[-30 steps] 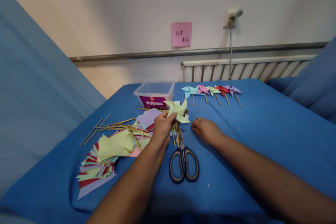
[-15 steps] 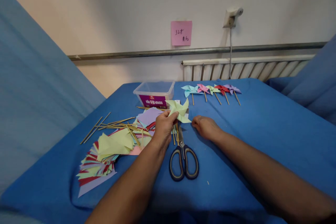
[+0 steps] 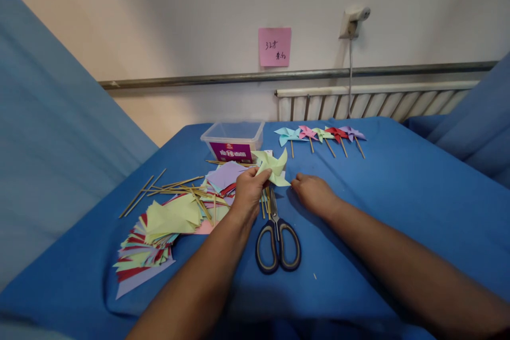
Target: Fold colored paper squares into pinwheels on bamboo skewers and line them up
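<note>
A pale green paper pinwheel [image 3: 272, 166] sits just above the blue-covered desk [image 3: 398, 196], pinched in the grip of the left hand [image 3: 247, 195], in front of the clear plastic box [image 3: 234, 141]. The right hand [image 3: 314, 194] rests knuckles up on the cloth just beside it, fingers curled, grasping nothing that shows. Scissors [image 3: 278, 239] lie between the forearms, with loose paper sheets [image 3: 167, 228] and wooden sticks [image 3: 167, 187] to the left.

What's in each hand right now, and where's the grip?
The left hand pinches the yellow pinwheel by its lower-left blade. The right hand rests on the blue cloth, holding nothing visible.
</note>
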The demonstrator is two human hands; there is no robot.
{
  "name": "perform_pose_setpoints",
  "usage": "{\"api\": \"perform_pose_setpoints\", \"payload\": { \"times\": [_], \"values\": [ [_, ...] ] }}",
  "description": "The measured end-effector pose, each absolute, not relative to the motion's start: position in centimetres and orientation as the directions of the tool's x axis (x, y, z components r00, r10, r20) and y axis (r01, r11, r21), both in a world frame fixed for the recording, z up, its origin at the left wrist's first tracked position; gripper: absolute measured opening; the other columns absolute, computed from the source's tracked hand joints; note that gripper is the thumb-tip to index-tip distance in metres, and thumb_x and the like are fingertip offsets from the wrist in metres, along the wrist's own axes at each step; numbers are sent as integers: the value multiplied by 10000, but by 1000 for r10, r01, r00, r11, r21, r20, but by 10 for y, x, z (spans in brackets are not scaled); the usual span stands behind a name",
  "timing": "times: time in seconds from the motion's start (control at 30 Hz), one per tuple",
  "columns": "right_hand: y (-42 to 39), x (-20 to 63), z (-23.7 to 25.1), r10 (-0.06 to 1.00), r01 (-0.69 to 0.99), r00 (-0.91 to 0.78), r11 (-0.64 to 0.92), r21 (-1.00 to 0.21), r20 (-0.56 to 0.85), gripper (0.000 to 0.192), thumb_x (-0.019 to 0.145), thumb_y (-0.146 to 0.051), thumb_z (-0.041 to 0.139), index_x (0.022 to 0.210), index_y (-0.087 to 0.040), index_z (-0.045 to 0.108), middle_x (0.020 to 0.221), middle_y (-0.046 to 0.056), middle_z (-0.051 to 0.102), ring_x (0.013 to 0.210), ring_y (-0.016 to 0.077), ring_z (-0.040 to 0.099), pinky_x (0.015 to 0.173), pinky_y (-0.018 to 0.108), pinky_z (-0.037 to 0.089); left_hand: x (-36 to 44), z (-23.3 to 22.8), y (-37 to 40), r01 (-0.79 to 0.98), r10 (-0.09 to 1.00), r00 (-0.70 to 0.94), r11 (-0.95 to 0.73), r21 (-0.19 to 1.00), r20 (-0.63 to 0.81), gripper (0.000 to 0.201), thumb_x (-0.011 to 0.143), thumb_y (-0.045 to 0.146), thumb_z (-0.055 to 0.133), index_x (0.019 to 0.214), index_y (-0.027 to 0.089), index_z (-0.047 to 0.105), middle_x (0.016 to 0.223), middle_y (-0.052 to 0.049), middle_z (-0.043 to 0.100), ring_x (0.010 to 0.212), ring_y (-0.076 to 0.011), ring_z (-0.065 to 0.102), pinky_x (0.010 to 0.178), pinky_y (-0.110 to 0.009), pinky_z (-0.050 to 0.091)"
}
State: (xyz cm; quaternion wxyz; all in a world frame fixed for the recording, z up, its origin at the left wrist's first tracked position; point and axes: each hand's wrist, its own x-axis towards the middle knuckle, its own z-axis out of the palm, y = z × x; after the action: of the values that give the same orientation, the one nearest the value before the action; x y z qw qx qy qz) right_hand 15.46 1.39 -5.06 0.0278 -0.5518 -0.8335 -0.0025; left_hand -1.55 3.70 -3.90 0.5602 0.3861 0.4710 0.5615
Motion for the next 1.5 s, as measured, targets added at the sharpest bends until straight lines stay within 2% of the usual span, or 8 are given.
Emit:
{"api": "perform_pose_setpoints", "payload": {
  "times": [0.1,0.27,0.47,0.63,0.87,1.3,1.5],
  "values": [
    [11,148,-47,924,924,-382,382,7,20,292,892,-108,411,993,-140,683,987,134,659,817,235,641,691,313,429,-15,-38,36,-263,993,-82,65,963,-89,344,523,302,816,795,117,715,646,-35,670,632,-180,633,630,-285,476],
    [12,142,-47,943,943,-332,332,-6,15,303,927,-156,394,1003,-136,687,995,144,664,842,243,647,697,312,443,-15,-37,35,-275,993,-76,66,959,-90,349,521,305,820,795,115,718,717,-60,704,624,-175,637,621,-283,476],
    [15,146,-52,963,962,-256,262,-74,85,269,947,-221,391,1070,-183,627,1034,104,652,849,220,640,657,287,424,-15,-40,35,-263,995,-51,70,962,-86,351,539,317,815,809,112,722,742,-72,714,631,-179,642,626,-285,481],
    [16,149,-54,952,951,-297,302,-64,70,280,952,-228,374,1024,-178,640,1010,106,656,847,227,640,677,300,424,-15,-40,36,-271,992,-58,89,958,-108,349,533,313,814,796,105,718,727,-82,713,627,-184,641,626,-292,484],
    [11,146,-54,958,959,-278,281,-41,71,316,956,-222,370,1010,-141,671,993,146,668,847,239,644,725,316,445,-13,-36,33,-253,995,-54,66,965,-82,334,529,301,808,792,110,728,765,-83,719,639,-184,637,615,-280,474],
    [12,144,-54,949,951,-306,309,-30,77,315,958,-248,388,997,-145,683,973,135,668,841,233,640,704,303,437,-14,-38,33,-243,996,-57,58,968,-74,332,535,312,809,790,116,727,726,-70,712,624,-179,628,600,-273,467],
    [15,148,-55,964,960,-257,262,-100,65,295,952,-247,391,1007,-173,672,973,115,663,857,223,632,684,291,410,-14,-39,35,-235,994,-64,73,969,-90,350,521,315,813,797,118,726,730,-73,715,630,-189,635,605,-282,472]
  ]
}}
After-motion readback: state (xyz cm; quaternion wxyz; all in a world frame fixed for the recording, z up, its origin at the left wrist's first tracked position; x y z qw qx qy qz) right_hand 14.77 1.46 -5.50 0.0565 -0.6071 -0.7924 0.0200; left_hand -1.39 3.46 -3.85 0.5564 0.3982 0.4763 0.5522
